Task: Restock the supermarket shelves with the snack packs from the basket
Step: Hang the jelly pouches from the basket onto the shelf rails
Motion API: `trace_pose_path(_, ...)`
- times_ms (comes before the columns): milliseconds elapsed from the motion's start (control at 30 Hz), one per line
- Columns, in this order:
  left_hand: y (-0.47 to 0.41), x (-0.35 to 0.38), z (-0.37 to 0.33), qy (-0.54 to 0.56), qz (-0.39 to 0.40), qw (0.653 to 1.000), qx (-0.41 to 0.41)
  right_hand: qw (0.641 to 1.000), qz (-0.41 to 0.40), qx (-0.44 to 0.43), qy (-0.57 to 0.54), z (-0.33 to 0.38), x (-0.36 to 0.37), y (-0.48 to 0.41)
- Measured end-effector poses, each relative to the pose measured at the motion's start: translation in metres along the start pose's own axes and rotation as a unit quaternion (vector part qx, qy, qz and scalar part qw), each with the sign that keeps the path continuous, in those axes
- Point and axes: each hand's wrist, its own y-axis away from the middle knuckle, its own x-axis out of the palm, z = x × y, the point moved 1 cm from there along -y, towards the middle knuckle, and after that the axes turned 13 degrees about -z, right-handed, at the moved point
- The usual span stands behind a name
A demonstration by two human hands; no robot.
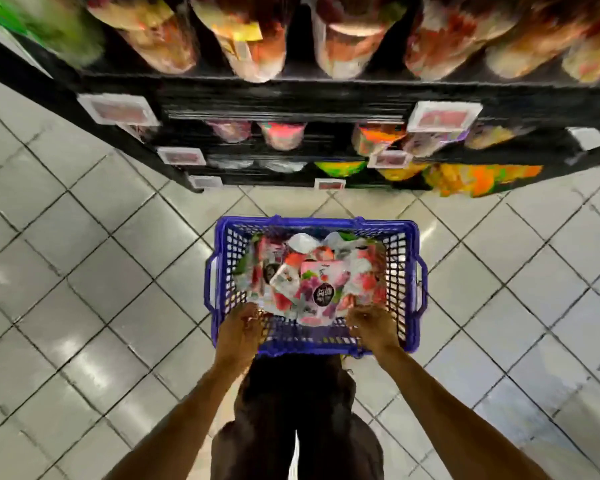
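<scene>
A blue plastic basket (407,292) stands on the tiled floor below me, in front of the shelves. It holds several snack packs; the top one is a pink pack (321,289) with a round black label. My left hand (243,325) reaches over the basket's near rim, its fingers pointing down at the packs on the left. My right hand (373,325) reaches in on the right, fingertips by the pink pack's near corner. Both hands are blurred, and neither visibly grips a pack.
Black shelves (291,95) with white price tags run across the top of the view. They are filled with rows of colourful snack bags (340,46). Orange and yellow bags (478,180) sit on the lowest shelf at the right. Grey floor tiles (84,271) surround the basket.
</scene>
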Motion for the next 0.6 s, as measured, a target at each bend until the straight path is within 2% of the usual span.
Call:
trace_pose_path(67, -0.022, 0.024, 0.020, -0.007, 0.025, 0.997, -0.066, 1.000, 0.004, 0.028, 0.001, -0.016, 0.020, -0.030)
trace_pose_path(167, -0.057, 0.064, 0.050, -0.028, 0.055, 0.993, -0.096, 0.998, 0.017, 0.055, 0.008, -0.027, 0.050, -0.069)
trace_pose_path(300, -0.095, 0.116, 0.071, -0.042, 0.052, 0.996, -0.054, 0.996, 0.012, 0.044, 0.075, -0.042, 0.095, -0.120)
trace_pose_path(400, -0.118, 0.148, 0.074, -0.020, 0.046, 0.998, -0.045, 0.996, 0.014, 0.066, 0.051, -0.056, 0.123, -0.148)
trace_pose_path(500, -0.135, 0.168, 0.074, -0.034, 0.066, 0.997, -0.019, 0.997, -0.004, 0.051, 0.050, -0.062, 0.132, -0.157)
trace_pose_path(600, -0.144, 0.175, 0.080, -0.049, 0.058, 0.997, -0.027, 0.998, -0.007, 0.064, 0.007, -0.071, 0.133, -0.159)
